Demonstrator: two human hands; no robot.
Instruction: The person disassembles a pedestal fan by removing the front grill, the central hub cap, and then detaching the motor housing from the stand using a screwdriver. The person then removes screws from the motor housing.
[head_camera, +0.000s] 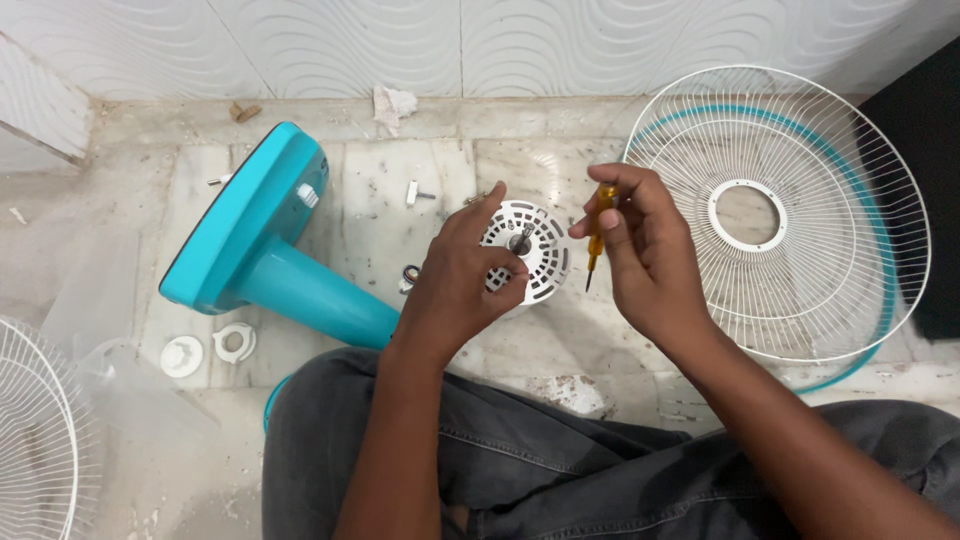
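Two bare hands work over a marble floor; the left hand wraps around a round white vented motor cover, its fingers curled on the near rim and the thumb resting close to the metal shaft at the cover's middle; the right hand pinches a small yellow-handled screwdriver between thumb and fingers, blade pointing down, just beside the cover's right edge and not touching it; the cover sits on the floor just beyond the person's knees, which are clad in dark grey trousers; to the left, a turquoise fan stand lies on its side, its stem running toward the left hand; two small white plastic fittings lie near its base; to the right, a white wire fan guard with a turquoise rim lies flat, well clear of the right hand; another white wire guard shows at the lower left edge.
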